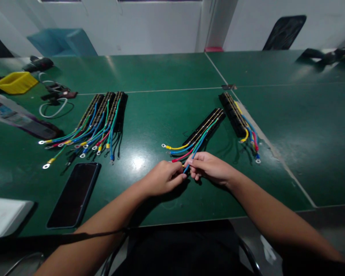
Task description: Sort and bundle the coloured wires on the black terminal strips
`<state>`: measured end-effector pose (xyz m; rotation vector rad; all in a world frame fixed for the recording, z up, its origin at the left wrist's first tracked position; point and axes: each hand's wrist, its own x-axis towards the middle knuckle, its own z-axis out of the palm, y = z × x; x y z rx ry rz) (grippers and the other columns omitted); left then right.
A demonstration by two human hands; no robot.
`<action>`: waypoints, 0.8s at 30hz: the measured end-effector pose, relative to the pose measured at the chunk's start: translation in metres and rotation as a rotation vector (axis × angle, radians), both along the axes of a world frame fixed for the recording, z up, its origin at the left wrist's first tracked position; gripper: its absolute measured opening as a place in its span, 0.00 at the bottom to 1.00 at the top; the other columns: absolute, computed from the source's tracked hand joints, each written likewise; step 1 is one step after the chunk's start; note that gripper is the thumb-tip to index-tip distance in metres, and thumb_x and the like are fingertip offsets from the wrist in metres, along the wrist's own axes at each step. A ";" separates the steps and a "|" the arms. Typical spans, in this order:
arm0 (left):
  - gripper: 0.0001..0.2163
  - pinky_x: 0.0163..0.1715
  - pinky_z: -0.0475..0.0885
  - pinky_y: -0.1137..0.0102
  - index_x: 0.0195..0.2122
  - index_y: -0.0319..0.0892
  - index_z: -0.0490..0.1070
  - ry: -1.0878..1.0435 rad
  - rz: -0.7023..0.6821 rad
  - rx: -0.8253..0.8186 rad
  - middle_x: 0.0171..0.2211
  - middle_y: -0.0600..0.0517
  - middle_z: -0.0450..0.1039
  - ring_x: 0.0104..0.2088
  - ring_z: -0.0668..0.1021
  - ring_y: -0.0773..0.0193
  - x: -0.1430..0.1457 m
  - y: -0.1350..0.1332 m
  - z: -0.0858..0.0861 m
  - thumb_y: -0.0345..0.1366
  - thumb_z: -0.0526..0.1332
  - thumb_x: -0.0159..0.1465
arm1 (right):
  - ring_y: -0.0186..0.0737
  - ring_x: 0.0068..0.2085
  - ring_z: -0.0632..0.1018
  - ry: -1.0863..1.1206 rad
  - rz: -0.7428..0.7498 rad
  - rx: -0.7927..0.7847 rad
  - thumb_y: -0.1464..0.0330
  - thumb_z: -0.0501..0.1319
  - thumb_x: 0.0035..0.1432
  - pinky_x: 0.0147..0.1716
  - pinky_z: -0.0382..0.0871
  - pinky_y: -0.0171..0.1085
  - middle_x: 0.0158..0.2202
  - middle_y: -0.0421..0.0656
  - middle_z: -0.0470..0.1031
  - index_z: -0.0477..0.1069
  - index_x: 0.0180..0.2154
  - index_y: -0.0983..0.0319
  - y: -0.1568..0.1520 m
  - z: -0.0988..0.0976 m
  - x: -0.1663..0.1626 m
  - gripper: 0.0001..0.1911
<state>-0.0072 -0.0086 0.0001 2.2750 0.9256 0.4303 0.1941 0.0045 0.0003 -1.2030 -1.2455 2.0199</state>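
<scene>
A black terminal strip (205,124) with coloured wires lies aslant in front of me. My left hand (165,176) is closed with thumb and fingers pinched on the lower end of a blue wire (199,142). Higher on that wire, my right hand (205,166) pinches it too. A green wire runs close beside the blue one; its end is hidden by my hands. Yellow (176,147), blue and red (182,156) wires with ring lugs fan out to the left of my fingers. To the right rests another wired strip (234,115).
Several wired strips (103,111) lie side by side at the left, their ring lugs toward me. A phone (74,195), a white object (7,216), a bottle (20,115), a yellow bin (15,82) and a cable (53,111) occupy the green table's left side.
</scene>
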 end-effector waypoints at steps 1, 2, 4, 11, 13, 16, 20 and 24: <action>0.07 0.23 0.54 0.74 0.30 0.40 0.65 -0.007 0.005 -0.006 0.21 0.57 0.63 0.21 0.65 0.71 0.000 0.000 0.000 0.36 0.55 0.64 | 0.28 0.20 0.72 0.000 -0.006 0.001 0.64 0.60 0.59 0.21 0.67 0.28 0.20 0.39 0.71 0.71 0.35 0.67 0.000 -0.001 0.000 0.11; 0.07 0.23 0.55 0.75 0.31 0.40 0.65 -0.014 0.007 -0.013 0.21 0.57 0.64 0.22 0.65 0.71 0.000 0.000 0.000 0.36 0.56 0.64 | 0.28 0.20 0.72 0.003 -0.011 0.001 0.64 0.60 0.59 0.21 0.67 0.28 0.21 0.39 0.71 0.71 0.35 0.67 0.000 -0.001 0.001 0.11; 0.08 0.23 0.55 0.75 0.31 0.40 0.65 -0.020 0.005 -0.027 0.22 0.57 0.65 0.22 0.66 0.71 0.000 0.000 0.000 0.38 0.57 0.63 | 0.28 0.20 0.72 0.010 -0.015 -0.001 0.64 0.60 0.59 0.21 0.67 0.28 0.21 0.39 0.71 0.71 0.35 0.67 0.000 -0.002 0.001 0.10; 0.10 0.24 0.55 0.74 0.30 0.40 0.65 0.002 -0.025 0.028 0.21 0.56 0.63 0.22 0.64 0.70 -0.001 0.001 0.000 0.37 0.52 0.66 | 0.28 0.20 0.72 0.009 -0.020 -0.008 0.65 0.60 0.60 0.20 0.67 0.28 0.20 0.40 0.71 0.71 0.35 0.67 0.000 -0.003 0.001 0.10; 0.10 0.24 0.55 0.74 0.29 0.40 0.64 -0.001 -0.028 0.024 0.22 0.56 0.63 0.22 0.65 0.71 -0.001 0.002 -0.001 0.37 0.52 0.66 | 0.28 0.20 0.72 0.008 -0.019 -0.007 0.66 0.59 0.60 0.20 0.67 0.27 0.20 0.40 0.71 0.71 0.35 0.67 0.000 -0.002 0.001 0.09; 0.09 0.23 0.56 0.75 0.29 0.39 0.65 -0.034 -0.007 -0.017 0.21 0.57 0.64 0.21 0.65 0.72 -0.001 0.002 -0.002 0.38 0.55 0.65 | 0.28 0.20 0.72 0.013 -0.017 -0.009 0.66 0.59 0.60 0.20 0.68 0.28 0.20 0.40 0.71 0.71 0.34 0.67 0.000 -0.001 0.000 0.09; 0.10 0.22 0.56 0.76 0.29 0.39 0.65 -0.063 0.010 -0.065 0.21 0.58 0.64 0.21 0.65 0.73 -0.001 0.003 -0.004 0.40 0.57 0.64 | 0.28 0.20 0.72 0.003 -0.021 -0.008 0.66 0.60 0.60 0.21 0.68 0.28 0.20 0.40 0.72 0.71 0.34 0.67 0.000 0.000 0.000 0.09; 0.10 0.23 0.56 0.75 0.30 0.39 0.66 -0.038 -0.012 -0.036 0.21 0.57 0.64 0.21 0.65 0.72 -0.002 0.004 -0.002 0.38 0.53 0.66 | 0.29 0.20 0.72 0.015 -0.019 -0.018 0.65 0.61 0.59 0.21 0.68 0.29 0.21 0.40 0.71 0.71 0.34 0.67 0.000 -0.001 0.001 0.10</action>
